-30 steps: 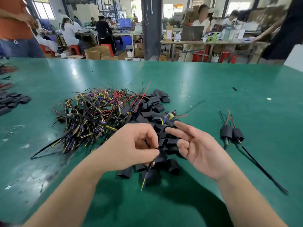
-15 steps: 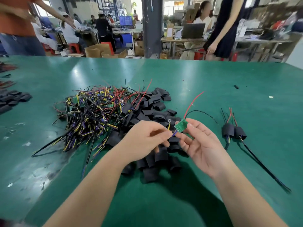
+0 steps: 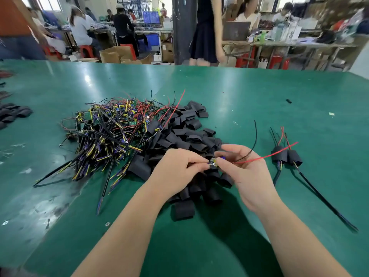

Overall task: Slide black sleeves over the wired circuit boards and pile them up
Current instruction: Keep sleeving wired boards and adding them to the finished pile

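Left hand (image 3: 175, 168) and right hand (image 3: 247, 174) pinch one board (image 3: 214, 163), two sleeved boards (image 3: 286, 156) nearby.

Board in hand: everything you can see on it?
The small wired circuit board is mostly hidden by fingertips; yellowish parts and a blue component show. The left hand and right hand pinch it from opposite sides, held above the pile of loose black sleeves. A thin red wire runs out to the right and a thin black wire curves upward, both ends free. I can't tell whether a sleeve is on it.
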`<state>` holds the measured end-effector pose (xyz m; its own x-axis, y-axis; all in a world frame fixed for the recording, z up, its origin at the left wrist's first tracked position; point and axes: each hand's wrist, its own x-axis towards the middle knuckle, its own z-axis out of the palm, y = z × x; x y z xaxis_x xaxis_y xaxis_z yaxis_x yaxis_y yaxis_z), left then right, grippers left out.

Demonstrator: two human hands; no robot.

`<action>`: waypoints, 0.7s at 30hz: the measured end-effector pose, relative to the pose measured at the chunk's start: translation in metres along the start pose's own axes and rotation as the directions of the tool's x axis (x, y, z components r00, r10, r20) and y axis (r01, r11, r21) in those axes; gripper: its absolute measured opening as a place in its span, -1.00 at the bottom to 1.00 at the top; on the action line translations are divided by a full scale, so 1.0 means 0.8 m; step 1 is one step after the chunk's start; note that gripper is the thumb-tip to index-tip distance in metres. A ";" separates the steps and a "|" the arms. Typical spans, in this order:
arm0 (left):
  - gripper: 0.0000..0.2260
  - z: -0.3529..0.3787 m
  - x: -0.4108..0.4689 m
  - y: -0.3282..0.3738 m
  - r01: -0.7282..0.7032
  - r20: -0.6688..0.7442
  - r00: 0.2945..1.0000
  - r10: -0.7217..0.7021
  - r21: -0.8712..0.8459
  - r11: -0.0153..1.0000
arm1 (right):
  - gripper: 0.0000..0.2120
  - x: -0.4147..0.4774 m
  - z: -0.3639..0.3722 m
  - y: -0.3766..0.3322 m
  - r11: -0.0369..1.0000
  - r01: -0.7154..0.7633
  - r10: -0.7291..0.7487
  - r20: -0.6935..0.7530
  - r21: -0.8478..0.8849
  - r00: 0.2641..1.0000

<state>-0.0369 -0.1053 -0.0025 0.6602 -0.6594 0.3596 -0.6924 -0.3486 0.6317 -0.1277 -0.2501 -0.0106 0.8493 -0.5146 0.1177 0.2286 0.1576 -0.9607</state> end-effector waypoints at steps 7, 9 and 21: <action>-0.92 -0.007 -0.009 -0.015 0.206 -0.149 0.961 -0.234 -0.183 0.961 | -0.84 -0.008 0.003 0.008 0.589 0.180 -0.148 0.113 -0.788 0.982; -0.90 -0.009 -0.011 -0.019 0.246 -0.155 0.949 -0.276 -0.189 0.951 | -0.78 -0.018 0.014 0.012 0.386 0.254 -0.133 0.219 -0.887 0.967; -0.91 -0.027 -0.015 -0.014 0.259 -0.153 0.910 -0.386 -0.518 0.815 | -0.59 -0.006 0.002 0.002 0.919 -0.052 0.038 -0.045 -0.390 0.998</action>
<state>-0.0308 -0.0792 0.0010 0.9124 -0.3633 0.1885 -0.2429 -0.1101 0.9638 -0.1311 -0.2459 -0.0120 0.8351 -0.5457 0.0700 -0.0199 -0.1571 -0.9874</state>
